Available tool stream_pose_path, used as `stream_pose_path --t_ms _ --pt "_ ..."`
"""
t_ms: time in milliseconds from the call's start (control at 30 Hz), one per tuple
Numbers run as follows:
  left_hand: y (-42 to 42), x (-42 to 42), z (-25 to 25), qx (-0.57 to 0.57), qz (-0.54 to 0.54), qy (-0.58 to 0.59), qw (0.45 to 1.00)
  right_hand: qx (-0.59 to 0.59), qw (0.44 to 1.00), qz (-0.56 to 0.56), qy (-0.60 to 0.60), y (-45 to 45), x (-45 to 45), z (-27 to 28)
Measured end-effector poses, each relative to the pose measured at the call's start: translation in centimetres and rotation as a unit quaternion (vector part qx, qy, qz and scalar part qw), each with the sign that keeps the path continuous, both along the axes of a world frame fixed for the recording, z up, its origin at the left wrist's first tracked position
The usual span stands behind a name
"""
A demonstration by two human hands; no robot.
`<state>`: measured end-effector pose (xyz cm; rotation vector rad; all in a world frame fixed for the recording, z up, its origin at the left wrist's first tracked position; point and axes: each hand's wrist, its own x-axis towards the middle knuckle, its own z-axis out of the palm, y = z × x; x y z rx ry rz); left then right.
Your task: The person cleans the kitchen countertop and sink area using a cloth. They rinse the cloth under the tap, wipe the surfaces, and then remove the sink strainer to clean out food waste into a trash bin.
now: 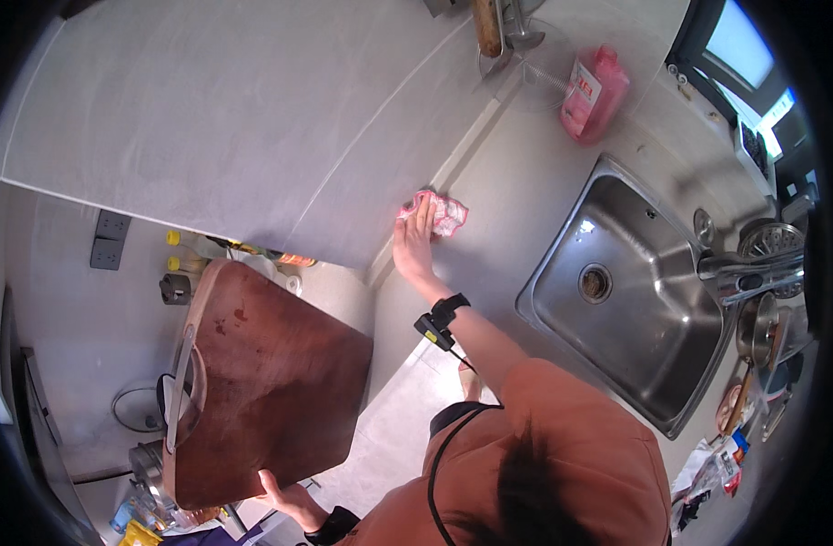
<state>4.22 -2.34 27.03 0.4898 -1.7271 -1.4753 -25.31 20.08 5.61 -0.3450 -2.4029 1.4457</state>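
My right hand (pixel 415 240) presses a crumpled pink and white cloth (pixel 449 213) on the countertop (pixel 498 205), where it meets the tiled wall. A large dark wooden cutting board (pixel 273 375) with a metal handle is tilted up at the left. Its lower edge is gripped by my left hand (pixel 286 501); the thumb lies on the board's face and the other fingers are largely hidden. The board's surface bears a few darker wet-looking marks.
A stainless steel sink (pixel 634 293) is at the right, with a faucet (pixel 750 273) beyond it. A pink bottle (pixel 594 95) stands near hanging utensils (pixel 498 34). Bottles with yellow caps (pixel 174 237) and a pot (pixel 147 464) are behind the board. Packages (pixel 720 464) lie lower right.
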Motion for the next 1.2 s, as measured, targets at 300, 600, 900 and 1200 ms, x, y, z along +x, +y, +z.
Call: stream_pose_path --t_ms 300,600,900,1200 --pt "-1.6 1.5 -1.1 -0.009 -0.022 -0.013 1.000 -0.110 0.990 -0.094 -0.006 9.9 -7.4 0.4" --pt "-2.0 2.6 -1.6 -0.012 -0.016 -0.021 1.000 -0.035 0.989 -0.141 0.033 21.2 -16.5 -1.4" --pt "-1.8 3.8 -2.1 0.000 -0.017 -0.017 1.000 -0.336 0.913 -0.206 0.104 19.3 -16.3 -1.0" --pt "-2.1 4.9 -1.7 0.001 -0.003 -0.028 1.000 -0.559 0.826 -0.060 0.042 6.0 -7.5 -4.7"
